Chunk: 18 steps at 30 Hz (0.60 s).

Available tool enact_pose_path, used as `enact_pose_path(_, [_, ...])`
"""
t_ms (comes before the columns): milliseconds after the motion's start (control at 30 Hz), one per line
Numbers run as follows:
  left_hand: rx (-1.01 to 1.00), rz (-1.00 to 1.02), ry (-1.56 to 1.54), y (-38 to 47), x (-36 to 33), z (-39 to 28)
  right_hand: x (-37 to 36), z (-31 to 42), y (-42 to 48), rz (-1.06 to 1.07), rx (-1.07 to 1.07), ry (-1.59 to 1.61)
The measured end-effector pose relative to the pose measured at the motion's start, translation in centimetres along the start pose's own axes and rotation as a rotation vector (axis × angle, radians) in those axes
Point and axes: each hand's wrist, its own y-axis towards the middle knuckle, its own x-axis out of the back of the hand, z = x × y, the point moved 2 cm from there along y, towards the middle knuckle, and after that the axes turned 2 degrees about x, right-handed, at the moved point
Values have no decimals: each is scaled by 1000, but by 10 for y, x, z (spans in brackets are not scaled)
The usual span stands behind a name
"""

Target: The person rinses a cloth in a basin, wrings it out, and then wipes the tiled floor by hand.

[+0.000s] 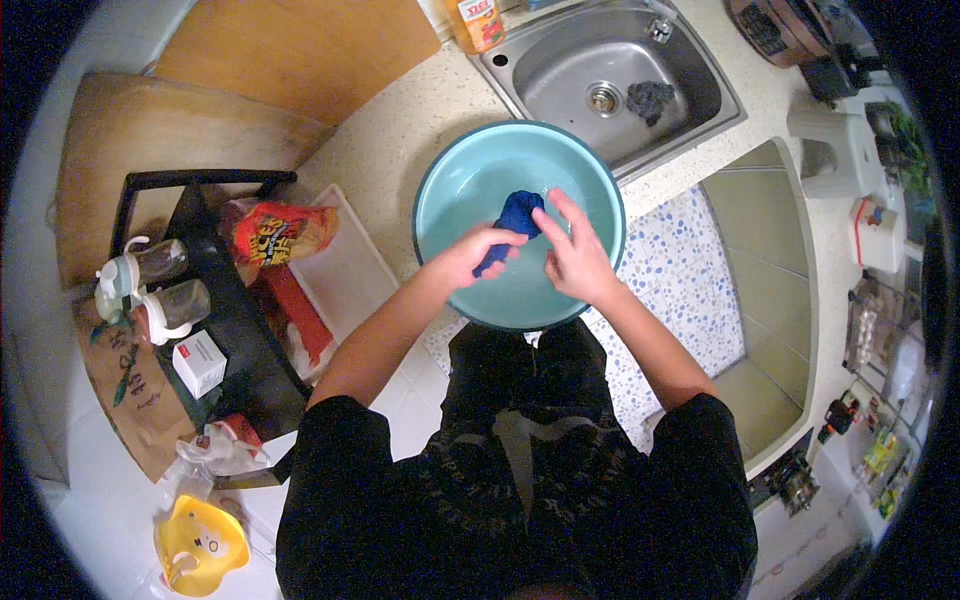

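Over a round teal plastic basin [472, 300], my left hand [480, 251] grips a bunched dark blue cloth [519, 214]. The cloth's lower end sticks out below my left fingers. My right hand [577, 251] is at the right of the cloth, its fingers spread and one fingertip at or very near the cloth's upper right side. Whether that fingertip touches it I cannot tell. The basin stands at the counter's edge, close in front of my body. What lies under my hands in the basin is partly hidden.
Beyond the basin is a stainless steel sink [555, 82] with a grey scrubber [650, 102] near its drain. An orange bottle [478, 26] stands at its left corner. Leftward are a white tray [360, 255], a red and yellow bag [281, 232] and baby bottles [176, 304].
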Motion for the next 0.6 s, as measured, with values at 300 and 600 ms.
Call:
enact_pose_path(300, [358,806,-495,-21,-35,15,14,-2,25,-5,691,-212])
enact_pose_path(600, [-41,30,217,-24,-41,-6,-4,-2,38,379,54,-296])
